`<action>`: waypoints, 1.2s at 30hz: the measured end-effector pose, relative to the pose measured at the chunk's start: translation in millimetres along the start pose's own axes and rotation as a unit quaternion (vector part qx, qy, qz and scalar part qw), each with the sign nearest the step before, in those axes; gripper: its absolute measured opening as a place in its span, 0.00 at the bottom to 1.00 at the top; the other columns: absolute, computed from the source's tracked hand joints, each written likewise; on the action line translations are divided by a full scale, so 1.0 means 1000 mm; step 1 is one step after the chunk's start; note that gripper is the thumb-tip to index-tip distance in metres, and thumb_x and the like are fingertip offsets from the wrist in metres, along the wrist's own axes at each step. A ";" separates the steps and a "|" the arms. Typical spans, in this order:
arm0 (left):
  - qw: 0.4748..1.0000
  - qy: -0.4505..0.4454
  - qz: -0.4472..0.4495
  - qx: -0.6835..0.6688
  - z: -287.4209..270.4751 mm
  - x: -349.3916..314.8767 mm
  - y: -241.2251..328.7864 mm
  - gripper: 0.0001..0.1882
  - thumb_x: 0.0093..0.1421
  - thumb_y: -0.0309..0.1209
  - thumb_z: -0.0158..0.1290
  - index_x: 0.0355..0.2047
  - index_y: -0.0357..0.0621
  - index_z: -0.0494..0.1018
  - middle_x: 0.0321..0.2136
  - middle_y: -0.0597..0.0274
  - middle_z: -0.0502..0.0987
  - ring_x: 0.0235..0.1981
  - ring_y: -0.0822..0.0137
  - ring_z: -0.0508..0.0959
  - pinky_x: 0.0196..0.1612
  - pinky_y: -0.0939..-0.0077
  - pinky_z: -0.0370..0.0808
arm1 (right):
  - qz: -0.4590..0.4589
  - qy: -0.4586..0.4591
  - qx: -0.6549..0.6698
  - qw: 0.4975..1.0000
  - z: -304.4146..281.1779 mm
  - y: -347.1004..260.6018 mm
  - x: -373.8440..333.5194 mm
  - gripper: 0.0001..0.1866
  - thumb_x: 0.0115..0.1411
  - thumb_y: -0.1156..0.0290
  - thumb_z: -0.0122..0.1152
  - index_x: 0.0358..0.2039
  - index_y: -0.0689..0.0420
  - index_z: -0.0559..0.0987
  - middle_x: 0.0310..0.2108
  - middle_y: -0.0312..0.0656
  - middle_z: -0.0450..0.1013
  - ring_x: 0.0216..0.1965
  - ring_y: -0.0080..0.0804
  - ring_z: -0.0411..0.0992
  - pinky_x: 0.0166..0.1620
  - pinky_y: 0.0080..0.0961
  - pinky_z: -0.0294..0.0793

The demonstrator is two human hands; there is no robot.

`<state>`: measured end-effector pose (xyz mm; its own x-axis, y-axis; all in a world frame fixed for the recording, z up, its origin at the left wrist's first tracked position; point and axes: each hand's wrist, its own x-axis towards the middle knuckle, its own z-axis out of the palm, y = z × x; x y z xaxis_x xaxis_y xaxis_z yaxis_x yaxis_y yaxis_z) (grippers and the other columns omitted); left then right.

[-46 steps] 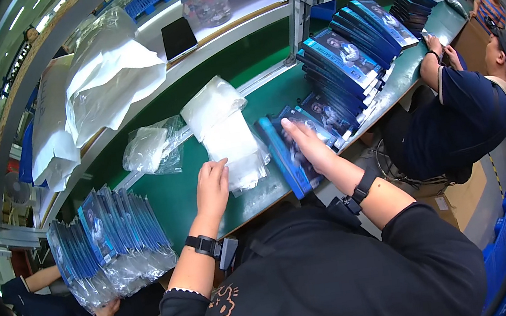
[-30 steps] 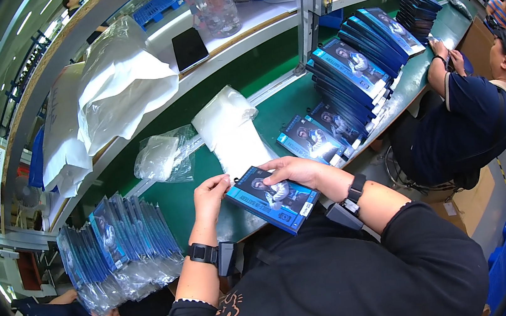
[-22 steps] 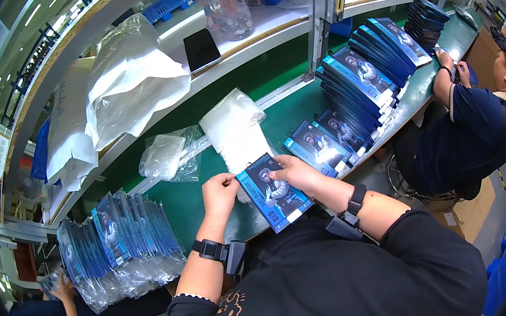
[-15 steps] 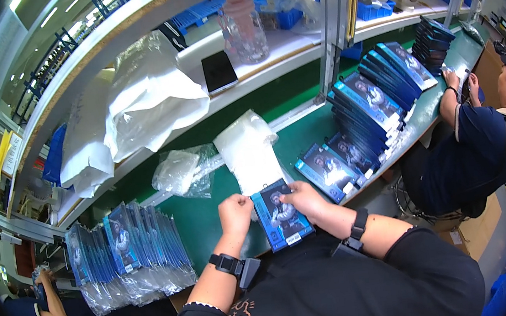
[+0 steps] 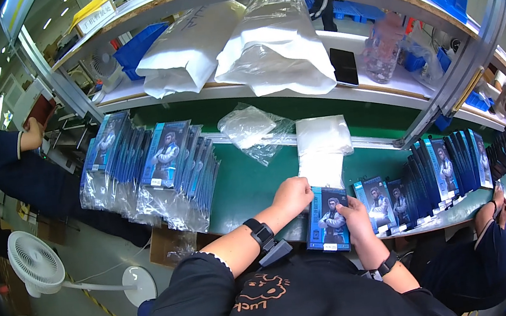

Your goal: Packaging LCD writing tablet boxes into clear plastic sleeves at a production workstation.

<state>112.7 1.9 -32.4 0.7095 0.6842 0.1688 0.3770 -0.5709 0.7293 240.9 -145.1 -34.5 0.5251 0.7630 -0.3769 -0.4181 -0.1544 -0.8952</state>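
the right hand (image 5: 358, 214) is clamped on a flat blue box (image 5: 328, 219), thumb across its printed front, at the near edge of the counter (image 5: 241, 188). the left hand (image 5: 293, 194) is curled at the box's upper left corner; whether it pinches it, i cannot tell.

toward the counter's left end, bagged boxes (image 5: 167, 153) stand packed in rows, slack clear film spilling toward the near edge. a stack of clear bags (image 5: 322, 138) lies just beyond the held box, reaching the far edge, with a loose clear bag (image 5: 253, 126) to its left. unwrapped boxes (image 5: 443, 166) lean in a row toward the right end. below the near edge at left, a carton (image 5: 166, 246) has some clear film in it.

bare green counter opens between the bagged boxes and the left hand; a smaller gap lies between the stack of clear bags and the unwrapped boxes.
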 end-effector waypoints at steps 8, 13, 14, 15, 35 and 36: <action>0.984 -0.160 0.037 -0.075 -0.014 -0.008 -0.003 0.10 0.51 0.32 0.55 0.23 0.37 0.71 0.23 0.57 0.75 0.25 0.65 0.76 0.28 0.73 0.72 | 0.077 0.014 0.069 0.995 -0.004 -0.005 -0.007 0.09 0.51 0.76 0.62 0.23 0.59 0.69 0.23 0.40 0.71 0.23 0.24 0.70 0.28 0.21 0.71; 0.818 -0.082 -0.300 -0.483 -0.012 -0.014 0.019 0.20 0.54 0.34 0.57 0.42 0.33 0.67 0.35 0.58 0.75 0.34 0.69 0.77 0.39 0.76 0.74 | 0.051 -0.060 0.059 0.995 0.009 -0.030 -0.025 0.11 0.54 0.69 0.62 0.19 0.59 0.72 0.22 0.36 0.72 0.23 0.18 0.69 0.27 0.16 0.67; 0.757 -0.114 -0.292 -0.574 -0.010 -0.018 0.021 0.19 0.55 0.32 0.56 0.43 0.33 0.67 0.36 0.56 0.75 0.36 0.68 0.77 0.41 0.74 0.74 | 0.042 -0.065 0.006 0.997 0.010 -0.031 -0.025 0.12 0.55 0.67 0.61 0.21 0.61 0.74 0.22 0.36 0.72 0.24 0.18 0.69 0.27 0.16 0.67; 0.685 -0.146 -0.281 -0.656 -0.008 -0.021 0.023 0.17 0.55 0.29 0.54 0.43 0.33 0.68 0.37 0.54 0.75 0.38 0.66 0.77 0.43 0.73 0.74 | 0.032 -0.070 -0.047 0.996 0.010 -0.031 -0.025 0.13 0.56 0.65 0.60 0.23 0.63 0.75 0.22 0.35 0.72 0.24 0.18 0.69 0.26 0.16 0.66; 0.650 -0.451 -0.245 -0.560 -0.057 -0.025 0.050 0.38 0.62 0.55 0.35 0.51 0.24 0.61 0.47 0.36 0.68 0.51 0.40 0.67 0.54 0.54 0.65 | -0.496 0.059 -0.221 0.838 0.032 -0.085 -0.056 0.07 0.57 0.82 0.47 0.37 0.62 0.71 0.29 0.42 0.71 0.28 0.28 0.72 0.33 0.23 0.70; 0.621 -0.397 -0.274 -0.618 -0.052 -0.029 0.053 0.37 0.62 0.56 0.34 0.51 0.29 0.62 0.48 0.44 0.68 0.50 0.47 0.69 0.51 0.59 0.69 | -0.482 -0.020 -0.242 0.842 0.035 -0.078 -0.054 0.09 0.56 0.82 0.47 0.38 0.62 0.70 0.27 0.43 0.70 0.27 0.32 0.72 0.32 0.26 0.70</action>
<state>81.0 -24.3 35.9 0.9313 -0.0978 -0.3509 0.2948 0.7680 0.5685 219.4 -151.8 64.0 0.4184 0.6992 0.5797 0.5445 0.3177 -0.7763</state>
